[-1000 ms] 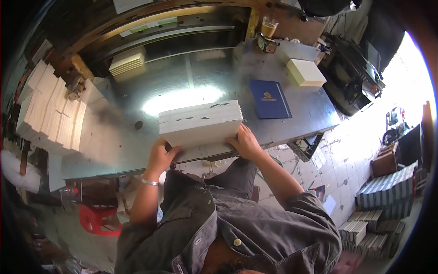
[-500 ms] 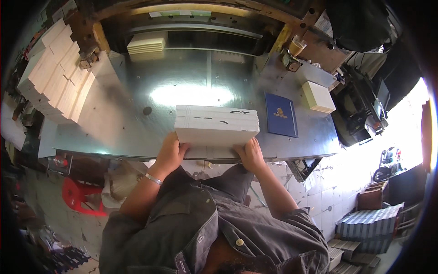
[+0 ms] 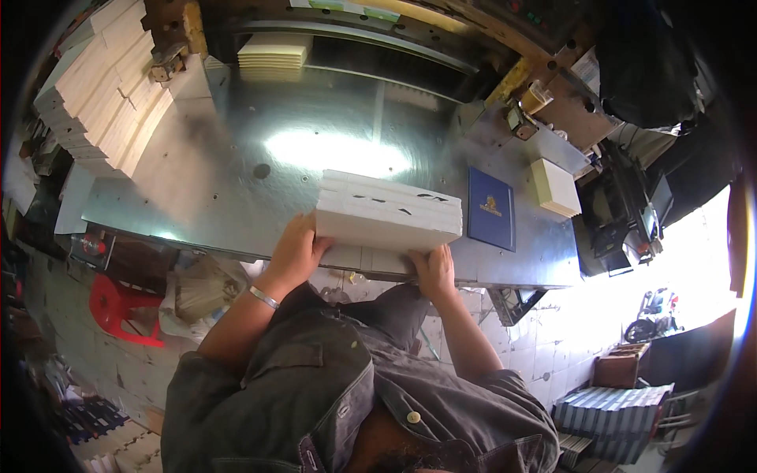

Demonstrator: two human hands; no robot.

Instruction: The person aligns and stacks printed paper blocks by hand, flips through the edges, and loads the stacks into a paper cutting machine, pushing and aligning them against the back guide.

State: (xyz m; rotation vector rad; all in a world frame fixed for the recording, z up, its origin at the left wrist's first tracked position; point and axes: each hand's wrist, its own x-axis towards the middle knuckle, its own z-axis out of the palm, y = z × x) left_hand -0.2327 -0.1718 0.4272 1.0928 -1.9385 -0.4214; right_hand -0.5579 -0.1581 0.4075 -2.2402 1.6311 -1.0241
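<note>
Faced a broad metal table (image 3: 252, 201), sloping down toward the right along its near edge in this view. Had a tall stack of pale blocks (image 3: 118, 98) piled at the far left of it, well apart from the work. Held a white block (image 3: 382, 222), apparently made of layered sheets, at the table's near edge and a little right of its middle. Had it lying lengthwise from left to right, roughly parallel to that edge, higher in the view at the left end and lower at the right. Could not tell whether resting fully on the metal or slightly raised. Saw a blue folder (image 3: 490, 209) flat on the table, just beside the block's right end.

Gripped the block's left end with the left hand (image 3: 301, 246), thumb against the near face. Gripped low near the right end with the right hand (image 3: 435, 272), fingertips partly hidden. Found the block just beyond and between the two, touching both, so nearer to neither. Wore a pale bracelet (image 3: 264, 296) on the left wrist. Noticed small dark marks (image 3: 404, 211) along the block's upper face.
</note>
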